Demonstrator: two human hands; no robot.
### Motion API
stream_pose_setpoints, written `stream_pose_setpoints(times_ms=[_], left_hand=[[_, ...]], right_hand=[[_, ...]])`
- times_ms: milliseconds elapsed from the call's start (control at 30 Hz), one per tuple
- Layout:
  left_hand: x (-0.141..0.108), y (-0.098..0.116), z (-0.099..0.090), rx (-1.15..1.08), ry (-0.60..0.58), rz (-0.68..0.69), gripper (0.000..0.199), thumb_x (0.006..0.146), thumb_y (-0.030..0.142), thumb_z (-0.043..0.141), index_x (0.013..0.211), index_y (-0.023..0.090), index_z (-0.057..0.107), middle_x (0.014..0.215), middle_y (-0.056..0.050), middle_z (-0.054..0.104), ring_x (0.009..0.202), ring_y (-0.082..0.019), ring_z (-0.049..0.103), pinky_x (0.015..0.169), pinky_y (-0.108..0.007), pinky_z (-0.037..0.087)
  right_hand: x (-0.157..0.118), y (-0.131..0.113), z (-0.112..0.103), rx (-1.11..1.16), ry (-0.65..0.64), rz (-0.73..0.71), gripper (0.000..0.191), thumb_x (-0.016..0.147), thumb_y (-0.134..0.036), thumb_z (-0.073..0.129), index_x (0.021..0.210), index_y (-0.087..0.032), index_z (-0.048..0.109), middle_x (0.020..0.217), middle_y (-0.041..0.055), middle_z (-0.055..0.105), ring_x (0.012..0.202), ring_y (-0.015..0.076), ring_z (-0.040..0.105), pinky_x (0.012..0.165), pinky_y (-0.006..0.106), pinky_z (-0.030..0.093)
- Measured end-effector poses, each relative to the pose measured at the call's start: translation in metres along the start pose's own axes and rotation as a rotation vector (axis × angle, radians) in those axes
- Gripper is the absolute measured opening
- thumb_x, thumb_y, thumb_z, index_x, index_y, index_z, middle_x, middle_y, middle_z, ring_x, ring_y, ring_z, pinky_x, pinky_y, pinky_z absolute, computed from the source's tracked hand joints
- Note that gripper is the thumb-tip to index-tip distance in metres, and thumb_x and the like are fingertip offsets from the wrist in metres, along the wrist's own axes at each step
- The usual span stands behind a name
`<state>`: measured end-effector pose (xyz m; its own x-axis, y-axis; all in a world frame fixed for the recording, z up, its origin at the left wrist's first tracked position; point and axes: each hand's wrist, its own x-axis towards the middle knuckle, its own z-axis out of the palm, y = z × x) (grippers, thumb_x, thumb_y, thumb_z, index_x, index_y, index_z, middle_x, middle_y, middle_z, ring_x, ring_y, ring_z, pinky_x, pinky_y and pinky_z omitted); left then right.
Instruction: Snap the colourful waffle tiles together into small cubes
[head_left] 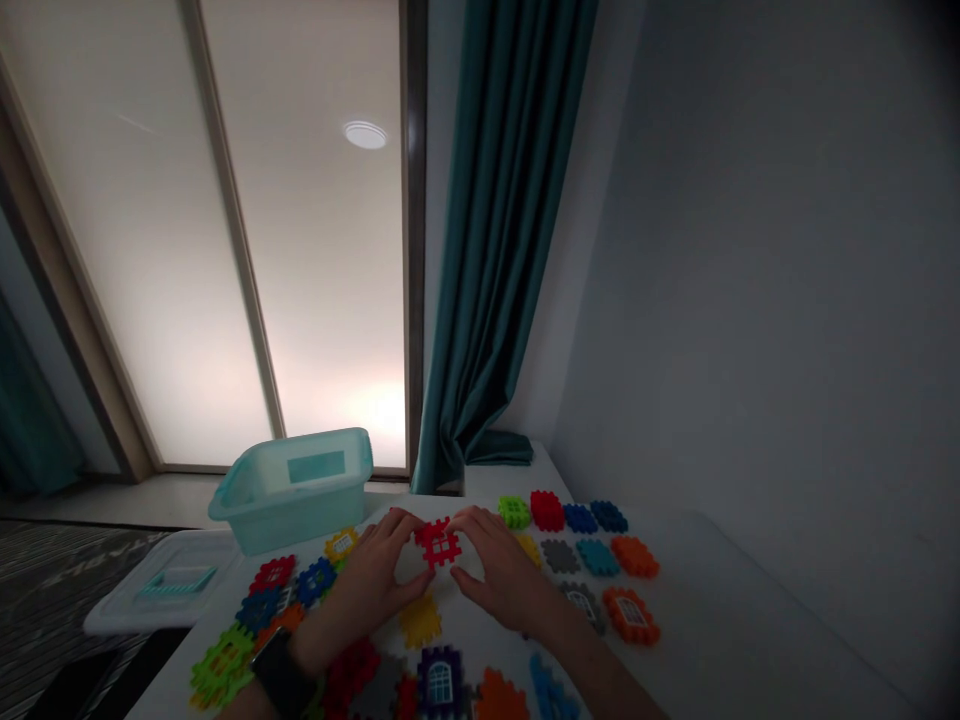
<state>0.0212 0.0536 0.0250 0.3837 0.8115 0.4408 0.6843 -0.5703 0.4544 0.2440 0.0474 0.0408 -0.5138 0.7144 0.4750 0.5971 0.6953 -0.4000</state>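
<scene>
Head view: left hand (365, 585) and right hand (504, 578) hold a red block (436, 543) (lattice-shaped).

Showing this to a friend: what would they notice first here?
A red lattice block sits between the left hand and right hand at the centre. Bright interlocking blocks surround them on the white table, and a translucent teal bin stands beyond, near the window.
</scene>
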Motion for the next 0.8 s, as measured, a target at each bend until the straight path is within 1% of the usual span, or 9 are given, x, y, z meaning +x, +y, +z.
stream_pose_setpoints(times_ms=[133,233,467,633,700,800], left_hand=[[0.018,0.009,0.008,-0.022,-0.005,0.033,0.028,0.077,0.025,0.070,0.103,0.024,0.060,0.109,-0.006,0.064,0.099,-0.028,0.063,0.084,-0.038,0.050],[0.030,0.015,0.017,-0.028,0.006,0.053,0.026,0.078,0.026,0.068,0.102,0.024,0.059,0.108,-0.005,0.063,0.098,-0.027,0.063,0.083,-0.037,0.050],[0.056,0.021,0.051,-0.067,-0.030,0.067,0.030,0.079,0.027,0.068,0.108,0.025,0.059,0.109,-0.005,0.062,0.095,-0.026,0.064,0.083,-0.039,0.052],[0.077,0.021,0.075,-0.113,-0.080,0.057,0.036,0.085,0.035,0.067,0.119,0.026,0.058,0.111,-0.006,0.062,0.096,-0.026,0.065,0.085,-0.041,0.053],[0.084,0.021,0.082,-0.123,-0.082,0.060,0.038,0.086,0.035,0.066,0.122,0.026,0.058,0.112,-0.006,0.062,0.097,-0.026,0.065,0.086,-0.040,0.053],[0.094,0.021,0.089,-0.112,-0.080,0.089,0.037,0.087,0.033,0.064,0.122,0.025,0.059,0.114,-0.007,0.062,0.101,-0.027,0.064,0.090,-0.042,0.052]], right_hand=[[0.001,0.013,-0.008,-0.046,0.029,0.038,0.041,0.081,-0.010,0.066,0.117,-0.025,0.052,0.116,0.0062,0.063,0.112,0.0281,0.058,0.099,0.048,0.049],[0.000,0.025,-0.015,-0.076,0.042,0.034,0.036,0.082,-0.011,0.066,0.113,-0.025,0.054,0.114,0.0052,0.064,0.109,0.0267,0.060,0.096,0.045,0.050],[-0.013,0.054,-0.035,-0.101,0.010,0.075,0.030,0.086,-0.013,0.066,0.112,-0.026,0.059,0.113,0.0046,0.063,0.108,0.0250,0.060,0.095,0.042,0.050],[-0.021,0.090,-0.048,-0.124,0.007,0.140,0.027,0.085,-0.013,0.068,0.108,-0.024,0.061,0.112,0.0047,0.065,0.109,0.0242,0.059,0.096,0.041,0.048],[-0.025,0.108,-0.054,-0.146,0.013,0.179,0.025,0.084,-0.012,0.068,0.106,-0.023,0.061,0.111,0.0049,0.065,0.106,0.0243,0.059,0.096,0.041,0.047],[-0.030,0.135,-0.063,-0.155,0.003,0.226,0.023,0.086,-0.015,0.067,0.107,-0.022,0.062,0.112,0.0059,0.064,0.108,0.0248,0.058,0.096,0.042,0.046]])
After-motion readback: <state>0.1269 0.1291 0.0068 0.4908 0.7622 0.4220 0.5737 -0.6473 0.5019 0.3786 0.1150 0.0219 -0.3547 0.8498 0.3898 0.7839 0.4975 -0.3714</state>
